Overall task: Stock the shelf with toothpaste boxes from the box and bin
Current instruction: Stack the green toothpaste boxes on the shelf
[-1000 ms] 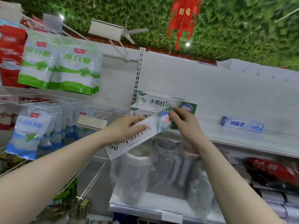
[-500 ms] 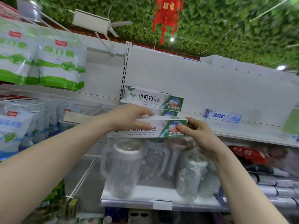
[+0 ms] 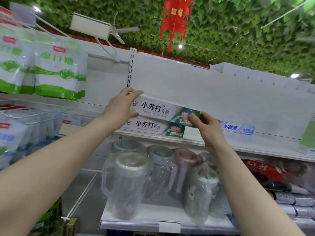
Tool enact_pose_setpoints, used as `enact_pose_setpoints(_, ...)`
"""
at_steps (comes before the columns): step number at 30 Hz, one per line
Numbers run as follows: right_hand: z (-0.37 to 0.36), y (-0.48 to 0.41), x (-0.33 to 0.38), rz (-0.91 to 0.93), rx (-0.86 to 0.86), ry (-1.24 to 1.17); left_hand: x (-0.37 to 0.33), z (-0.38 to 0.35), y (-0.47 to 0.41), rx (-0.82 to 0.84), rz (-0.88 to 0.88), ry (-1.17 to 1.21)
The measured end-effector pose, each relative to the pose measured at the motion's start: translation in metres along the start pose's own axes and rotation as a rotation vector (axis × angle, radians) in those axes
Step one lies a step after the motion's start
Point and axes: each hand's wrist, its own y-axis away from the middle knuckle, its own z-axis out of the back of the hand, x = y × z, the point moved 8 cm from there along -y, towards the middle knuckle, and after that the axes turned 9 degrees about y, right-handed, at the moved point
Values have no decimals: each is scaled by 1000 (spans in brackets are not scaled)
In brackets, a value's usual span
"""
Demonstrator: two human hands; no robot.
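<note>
I hold a white and green toothpaste box (image 3: 163, 110) level in front of the white shelf (image 3: 255, 147). My left hand (image 3: 121, 109) grips its left end and my right hand (image 3: 207, 126) pinches its right, green end. It sits at the top of a stack, just above another box of the same kind (image 3: 153, 127) lying on the shelf. A blue and white toothpaste box (image 3: 238, 128) lies further right on the same shelf. The source box and bin are out of view.
Plastic jugs wrapped in film (image 3: 129, 183) fill the shelf below. Green and white bags (image 3: 58, 72) hang at the left, blue ones lower down. A green carton (image 3: 308, 138) stands at the shelf's far right. Dark and red packets (image 3: 265, 171) lie at lower right.
Both hands have lifted the toothpaste box from below the shelf edge up and back, level, onto the stack of matching boxes. The camera has tilted and moved closer.
</note>
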Motion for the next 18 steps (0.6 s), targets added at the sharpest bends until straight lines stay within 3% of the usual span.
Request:
enact_pose_setpoints(3, -9, -15, -14, -9, -47, 139, 18, -23, -5, 113, 92, 68)
enact_pose_setpoints(10, -24, -31, -24, 16, 36, 185, 25, -24, -3, -39, 119, 179)
enact_pose_setpoints(18, -37, -49, -37, -97, 159, 170, 33, -26, 5, -152, 199, 246)
